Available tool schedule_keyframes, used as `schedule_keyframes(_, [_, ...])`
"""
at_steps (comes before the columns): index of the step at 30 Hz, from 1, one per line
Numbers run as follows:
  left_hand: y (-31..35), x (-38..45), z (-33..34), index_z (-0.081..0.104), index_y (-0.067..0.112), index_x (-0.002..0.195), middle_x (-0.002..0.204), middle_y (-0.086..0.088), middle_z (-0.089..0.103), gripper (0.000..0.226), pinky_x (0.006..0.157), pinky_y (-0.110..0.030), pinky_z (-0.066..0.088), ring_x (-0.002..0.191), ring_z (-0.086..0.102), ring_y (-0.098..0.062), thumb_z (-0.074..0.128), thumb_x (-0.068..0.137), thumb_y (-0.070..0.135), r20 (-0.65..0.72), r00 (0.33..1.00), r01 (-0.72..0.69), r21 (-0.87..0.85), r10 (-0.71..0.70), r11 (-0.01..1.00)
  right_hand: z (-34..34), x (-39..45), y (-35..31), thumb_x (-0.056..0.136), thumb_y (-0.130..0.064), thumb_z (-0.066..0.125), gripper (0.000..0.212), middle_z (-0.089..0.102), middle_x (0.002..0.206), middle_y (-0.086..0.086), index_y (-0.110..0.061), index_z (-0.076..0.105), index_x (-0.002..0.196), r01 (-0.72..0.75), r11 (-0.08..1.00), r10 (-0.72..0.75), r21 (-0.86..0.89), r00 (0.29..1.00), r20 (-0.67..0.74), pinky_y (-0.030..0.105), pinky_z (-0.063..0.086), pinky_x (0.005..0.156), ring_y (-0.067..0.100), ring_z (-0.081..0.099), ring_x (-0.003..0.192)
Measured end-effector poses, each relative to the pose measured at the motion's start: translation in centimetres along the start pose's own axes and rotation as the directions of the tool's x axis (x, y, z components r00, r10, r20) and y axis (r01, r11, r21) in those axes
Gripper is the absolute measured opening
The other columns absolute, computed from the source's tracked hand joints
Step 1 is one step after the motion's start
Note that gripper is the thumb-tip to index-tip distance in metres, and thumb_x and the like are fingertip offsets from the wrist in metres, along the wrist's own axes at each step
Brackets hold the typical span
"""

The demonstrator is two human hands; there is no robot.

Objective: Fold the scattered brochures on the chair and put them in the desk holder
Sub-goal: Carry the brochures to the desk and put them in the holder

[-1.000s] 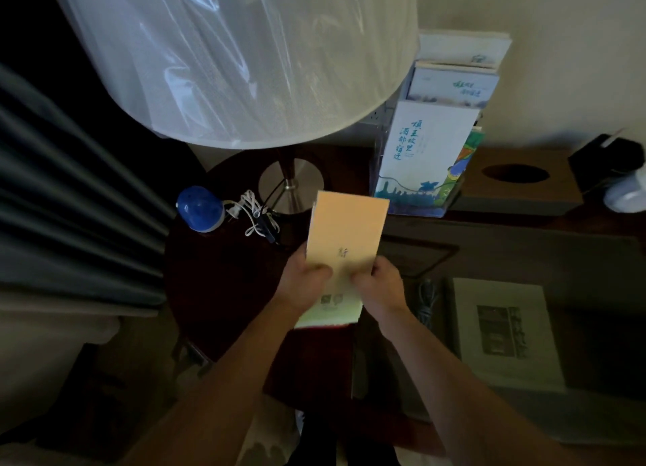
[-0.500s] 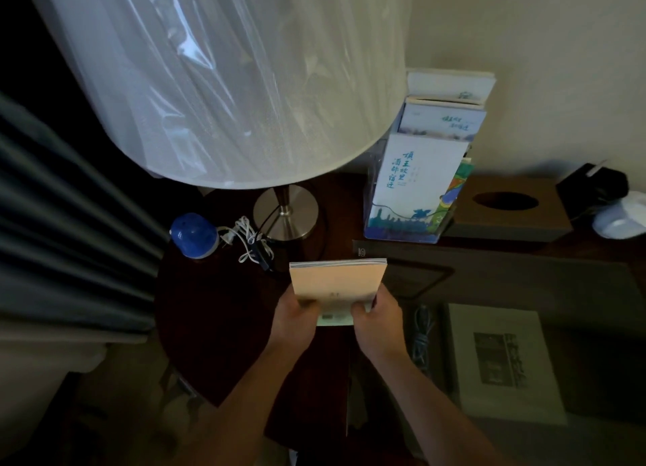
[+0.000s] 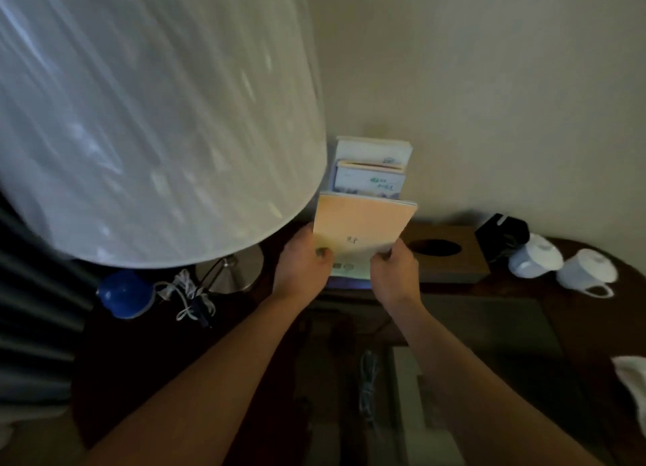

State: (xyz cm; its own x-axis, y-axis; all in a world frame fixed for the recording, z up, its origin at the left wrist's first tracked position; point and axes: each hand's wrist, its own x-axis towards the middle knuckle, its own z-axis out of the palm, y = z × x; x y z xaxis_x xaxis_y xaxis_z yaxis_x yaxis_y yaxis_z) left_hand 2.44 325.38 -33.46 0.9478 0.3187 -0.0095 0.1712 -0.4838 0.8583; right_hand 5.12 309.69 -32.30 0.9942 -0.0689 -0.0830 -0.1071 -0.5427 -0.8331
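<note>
A folded peach-coloured brochure [image 3: 363, 222] is held upright in front of the desk holder [image 3: 371, 172], covering the holder's front tier. My left hand [image 3: 303, 260] pinches its lower left corner, thumb on the front. My right hand [image 3: 395, 268] grips its lower right corner. The tiered holder stands against the wall with white brochures showing in its two back tiers above the held one. Only a blue strip of the holder's base shows below the brochure.
A large white lampshade [image 3: 146, 116] overhangs the left, its metal base [image 3: 232, 270] just left of my left hand. A blue round object [image 3: 124, 294] and white cable [image 3: 188, 296] lie on the dark table. A brown tissue box [image 3: 444, 252], black box and two white cups [image 3: 559, 263] sit right.
Both hands have carried the brochure up and forward from above the table to right in front of the holder. The view has tilted up toward the wall.
</note>
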Motion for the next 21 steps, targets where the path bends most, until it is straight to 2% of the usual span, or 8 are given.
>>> schedule_keyframes(3, [2.9, 3.5, 1.1, 0.063, 0.012, 0.110, 0.108, -0.010, 0.070, 0.026, 0.081, -0.035, 0.055, 0.099, 0.067, -0.027, 0.057, 0.085, 0.014, -0.082, 0.996, -0.045, 0.020, 0.046, 0.999, -2.0, 4.1, -1.2, 0.092, -0.009, 0.051, 0.022, 0.066, 0.094, 0.003, -0.012, 0.067, 0.107, 0.027, 0.999, -0.028, -0.034, 0.999, -0.032, 0.030, 0.040, 0.066, 0.023, 0.060, 0.085])
schedule_keyframes(5, [3.9, 5.3, 2.1, 0.062, 0.013, 0.108, 0.105, -0.010, 0.070, 0.023, 0.080, -0.037, 0.056, 0.097, 0.067, -0.026, 0.057, 0.085, 0.012, -0.103, 0.994, -0.041, -0.025, 0.038, 0.999, -2.6, 6.2, -1.4, 0.092, -0.009, 0.050, 0.015, 0.066, 0.086, 0.006, -0.013, 0.064, 0.096, 0.043, 0.998, -0.043, -0.052, 0.999, -0.011, 0.036, 0.039, 0.054, 0.026, 0.060, 0.076])
schedule_keyframes(7, [3.9, 6.4, 3.2, 0.061, 0.016, 0.109, 0.105, -0.006, 0.070, 0.024, 0.077, -0.033, 0.053, 0.096, 0.067, -0.022, 0.058, 0.086, 0.012, -0.116, 0.993, -0.018, -0.044, 0.013, 0.999, -2.7, 7.7, -1.1, 0.092, -0.008, 0.050, 0.013, 0.064, 0.080, 0.005, -0.014, 0.062, 0.092, 0.067, 0.995, -0.067, -0.071, 0.998, -0.004, 0.034, 0.038, 0.052, 0.025, 0.058, 0.071])
schedule_keyframes(10, [2.5, 6.8, 4.8, 0.060, 0.019, 0.107, 0.101, -0.002, 0.068, 0.021, 0.073, -0.031, 0.055, 0.095, 0.067, -0.022, 0.058, 0.087, 0.014, -0.114, 0.993, 0.030, -0.009, -0.031, 1.000, -2.2, 8.7, 0.2, 0.094, -0.012, 0.050, 0.015, 0.060, 0.082, -0.001, -0.015, 0.064, 0.095, 0.061, 0.989, -0.061, -0.137, 0.998, 0.003, 0.028, 0.039, 0.058, 0.020, 0.055, 0.072])
schedule_keyframes(14, [0.3, 5.9, 6.1, 0.060, 0.018, 0.106, 0.104, -0.005, 0.068, 0.020, 0.082, -0.041, 0.059, 0.099, 0.067, -0.025, 0.058, 0.087, 0.017, -0.134, 0.984, 0.132, 0.107, -0.117, 0.985, -0.8, 8.6, 2.3, 0.092, -0.016, 0.052, 0.012, 0.063, 0.081, -0.001, -0.022, 0.061, 0.088, 0.021, 0.968, -0.002, -0.250, 0.997, 0.077, 0.027, 0.048, 0.052, 0.016, 0.057, 0.066])
schedule_keyframes(16, [-0.5, 5.3, 6.4, 0.059, 0.015, 0.112, 0.103, -0.009, 0.067, 0.027, 0.093, -0.040, 0.049, 0.099, 0.063, -0.028, 0.059, 0.084, 0.017, -0.158, 0.981, 0.152, 0.252, -0.114, 0.956, -0.5, 8.3, 3.0, 0.089, -0.018, 0.052, 0.011, 0.067, 0.082, 0.002, -0.021, 0.063, 0.090, 0.016, 0.957, 0.013, -0.289, 0.995, 0.098, 0.034, 0.056, 0.058, 0.019, 0.062, 0.068])
schedule_keyframes(18, [-1.1, 4.7, 6.4, 0.055, 0.013, 0.116, 0.102, -0.009, 0.063, 0.034, 0.096, -0.041, 0.038, 0.099, 0.058, -0.028, 0.060, 0.083, 0.019, -0.169, 0.978, 0.179, 0.359, -0.125, 0.916, -0.2, 7.9, 3.4, 0.088, -0.022, 0.054, 0.010, 0.067, 0.083, 0.001, -0.021, 0.063, 0.093, 0.028, 0.953, 0.006, -0.301, 0.994, 0.111, 0.036, 0.057, 0.061, 0.022, 0.064, 0.072])
schedule_keyframes(21, [-1.4, 4.1, 6.3, 0.050, 0.015, 0.119, 0.109, -0.006, 0.061, 0.037, 0.094, -0.041, 0.045, 0.104, 0.059, -0.024, 0.063, 0.085, 0.021, -0.152, 0.977, 0.186, 0.264, -0.149, 0.946, -0.1, 7.7, 3.5, 0.090, -0.027, 0.058, 0.009, 0.068, 0.086, -0.001, -0.021, 0.062, 0.096, 0.083, 0.949, -0.054, -0.305, 0.993, 0.101, 0.038, 0.059, 0.064, 0.020, 0.066, 0.075])
